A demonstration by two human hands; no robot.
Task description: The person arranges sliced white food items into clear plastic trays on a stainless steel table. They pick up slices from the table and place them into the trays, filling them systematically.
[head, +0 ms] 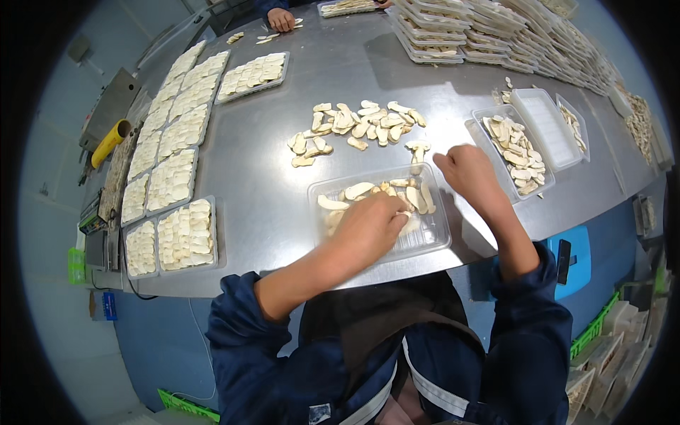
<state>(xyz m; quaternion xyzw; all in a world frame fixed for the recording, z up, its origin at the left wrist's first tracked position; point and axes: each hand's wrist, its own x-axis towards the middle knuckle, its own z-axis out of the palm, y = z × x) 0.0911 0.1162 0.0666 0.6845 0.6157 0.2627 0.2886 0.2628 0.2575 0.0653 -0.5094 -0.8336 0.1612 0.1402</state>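
A clear plastic tray (435, 239) lies before me at the table's near edge, with pale dried mushroom slices (359, 190) along its far side. My left hand (372, 223) is over this tray, its fingers bent down among the slices; whether it grips one is hidden. Just beyond the tray's right side, my right hand (463, 169) is held above the table with its fingers curled in, and I cannot tell whether anything is in them. A single T-shaped slice (418, 149) lies left of that hand. Further off, a loose spread of mushroom slices (366, 121) covers part of the steel table (255, 159).
Trays filled with neatly layered slices (186, 234) line the left side. At right stand a tray of loose slices (512, 151) and a white tray (547, 127). Stacked filled trays (430, 32) rise at the back right. Another person's hand (280, 20) is at the far edge.
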